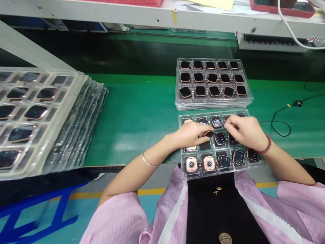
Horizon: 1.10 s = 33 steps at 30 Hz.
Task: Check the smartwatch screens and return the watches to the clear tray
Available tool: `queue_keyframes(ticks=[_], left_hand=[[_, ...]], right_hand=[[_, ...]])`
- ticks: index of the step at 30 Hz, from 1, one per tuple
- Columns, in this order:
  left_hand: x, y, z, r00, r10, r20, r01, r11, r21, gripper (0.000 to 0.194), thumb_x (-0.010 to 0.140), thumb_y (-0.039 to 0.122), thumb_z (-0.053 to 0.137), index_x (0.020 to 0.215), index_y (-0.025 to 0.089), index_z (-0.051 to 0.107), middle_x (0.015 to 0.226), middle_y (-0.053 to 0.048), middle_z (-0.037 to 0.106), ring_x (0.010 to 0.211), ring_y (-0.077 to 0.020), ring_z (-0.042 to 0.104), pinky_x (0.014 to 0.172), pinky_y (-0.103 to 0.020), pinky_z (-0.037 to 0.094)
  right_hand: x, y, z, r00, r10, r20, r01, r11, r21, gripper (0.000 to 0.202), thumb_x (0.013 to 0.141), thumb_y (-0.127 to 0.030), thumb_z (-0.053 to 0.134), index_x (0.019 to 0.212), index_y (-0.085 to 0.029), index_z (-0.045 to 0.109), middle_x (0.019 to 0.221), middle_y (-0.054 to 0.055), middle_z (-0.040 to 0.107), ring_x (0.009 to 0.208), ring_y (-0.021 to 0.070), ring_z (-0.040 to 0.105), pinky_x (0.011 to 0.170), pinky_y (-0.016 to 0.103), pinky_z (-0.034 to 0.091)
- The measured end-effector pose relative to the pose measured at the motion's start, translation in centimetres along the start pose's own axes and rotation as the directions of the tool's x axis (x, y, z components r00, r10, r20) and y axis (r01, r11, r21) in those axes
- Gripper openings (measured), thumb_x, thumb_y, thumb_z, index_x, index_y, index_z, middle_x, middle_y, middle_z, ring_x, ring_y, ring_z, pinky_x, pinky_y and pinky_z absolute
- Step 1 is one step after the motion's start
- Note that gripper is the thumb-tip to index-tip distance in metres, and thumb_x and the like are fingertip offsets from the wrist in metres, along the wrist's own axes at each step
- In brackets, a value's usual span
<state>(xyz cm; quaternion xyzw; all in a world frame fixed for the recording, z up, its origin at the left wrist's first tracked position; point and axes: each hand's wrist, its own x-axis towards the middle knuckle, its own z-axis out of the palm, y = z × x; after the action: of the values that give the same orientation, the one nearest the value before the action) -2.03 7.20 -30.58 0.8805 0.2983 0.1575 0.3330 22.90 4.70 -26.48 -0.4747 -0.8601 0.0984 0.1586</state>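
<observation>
A clear plastic tray (183, 169) of smartwatch bodies lies at the table's front edge, its near side jutting past it. My left hand (192, 134) pinches one smartwatch (209, 133), tilted, above a pocket in the second row. My right hand (245, 131) is closed over the tray's far right part, fingers curled by a watch in the back row; what they hold, if anything, is hidden. Some watches lie back up, such as a rose-gold watch (209, 164) in the near row. Others lie face up with lit screens, like a dark watch (220, 139) in the middle.
Behind stands a stack of clear trays (177, 98), its top one filled with dark-screened watches. A taller tray stack (76, 135) is at the left. A black cable (273, 118) lies at the right. A white shelf (142, 15) crosses above the green table (132, 115).
</observation>
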Motion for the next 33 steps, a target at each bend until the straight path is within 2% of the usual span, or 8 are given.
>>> queue_keyframes(ticks=[2,4,8,14,18,24,29,33], left_hand=[[-0.1,0.2,0.1,1.000,0.005,0.015,-0.007,0.989,0.150,0.022,0.092,0.025,0.062,0.112,0.020,0.071,0.088,-0.004,0.076,0.074,-0.0175,0.069,0.069,-0.029,0.046],[-0.1,0.4,0.2,1.000,-0.014,0.007,0.012,0.979,0.202,0.018,0.096,0.028,0.058,0.106,0.021,0.072,0.094,-0.006,0.078,0.079,-0.0192,0.071,0.072,-0.030,0.047],[0.1,0.5,0.0,0.997,-0.073,-0.038,0.077,0.993,0.094,0.019,0.096,0.026,0.055,0.101,0.020,0.073,0.085,-0.003,0.076,0.073,-0.0171,0.069,0.072,-0.029,0.048],[-0.1,0.5,-0.2,0.990,-0.072,-0.119,0.076,0.997,0.030,0.026,0.095,0.036,0.059,0.103,0.017,0.074,0.104,-0.010,0.073,0.094,-0.0238,0.069,0.081,-0.034,0.052],[-0.3,0.1,-0.3,0.990,-0.082,-0.114,0.036,0.931,-0.364,0.053,0.106,0.050,0.036,0.135,0.015,0.063,0.071,-0.003,0.066,0.070,-0.0179,0.066,0.067,-0.028,0.053],[-0.3,0.3,-0.1,0.991,-0.132,0.016,0.115,0.789,-0.603,0.068,0.092,0.032,0.067,0.154,0.017,0.042,0.073,0.003,0.063,0.052,-0.0076,0.052,0.050,-0.019,0.042],[0.0,0.0,0.1,0.990,-0.135,0.043,0.129,0.733,-0.668,0.061,0.091,0.027,0.064,0.150,0.018,0.049,0.076,0.001,0.067,0.049,-0.0065,0.050,0.046,-0.017,0.042],[-0.4,0.9,0.1,0.999,-0.037,0.010,0.036,0.805,-0.593,0.049,0.093,0.025,0.062,0.141,0.018,0.058,0.064,0.004,0.061,0.047,-0.0071,0.048,0.048,-0.018,0.040]], right_hand=[[-2.0,-1.6,0.0,0.969,-0.167,0.181,0.170,0.985,-0.001,0.029,0.100,-0.032,0.049,0.077,-0.021,0.061,0.057,0.001,0.063,0.050,0.0153,0.053,0.055,0.030,0.027],[-3.7,-3.3,0.6,0.878,-0.301,0.372,0.314,0.949,0.026,0.023,0.099,-0.029,0.052,0.079,-0.020,0.061,0.058,0.002,0.064,0.048,0.0152,0.051,0.055,0.032,0.023],[-4.6,-4.8,1.3,0.793,-0.323,0.517,0.332,0.940,0.078,0.020,0.099,-0.025,0.050,0.084,-0.019,0.062,0.062,0.003,0.066,0.049,0.0153,0.051,0.055,0.032,0.020],[-1.4,-2.4,-0.3,0.910,-0.268,0.318,0.081,0.864,0.497,0.026,0.101,-0.029,0.048,0.078,-0.020,0.056,0.058,-0.003,0.056,0.050,0.0102,0.047,0.054,0.024,0.030],[0.5,-0.5,0.3,0.989,-0.018,0.145,-0.066,0.829,0.555,0.028,0.100,-0.032,0.050,0.074,-0.021,0.053,0.056,-0.004,0.054,0.049,0.0106,0.044,0.053,0.024,0.033],[1.3,1.1,2.4,0.995,0.080,0.057,-0.097,0.874,0.476,0.028,0.097,-0.034,0.051,0.073,-0.020,0.054,0.054,-0.004,0.050,0.049,0.0111,0.044,0.053,0.025,0.033],[1.1,1.3,2.9,0.997,0.061,0.046,-0.075,0.885,0.459,0.027,0.097,-0.035,0.050,0.074,-0.020,0.054,0.054,-0.004,0.050,0.049,0.0107,0.043,0.053,0.025,0.032],[1.0,1.3,3.0,0.996,0.064,0.056,-0.081,0.915,0.396,0.026,0.095,-0.035,0.051,0.074,-0.020,0.056,0.055,-0.003,0.052,0.050,0.0115,0.044,0.055,0.026,0.032]])
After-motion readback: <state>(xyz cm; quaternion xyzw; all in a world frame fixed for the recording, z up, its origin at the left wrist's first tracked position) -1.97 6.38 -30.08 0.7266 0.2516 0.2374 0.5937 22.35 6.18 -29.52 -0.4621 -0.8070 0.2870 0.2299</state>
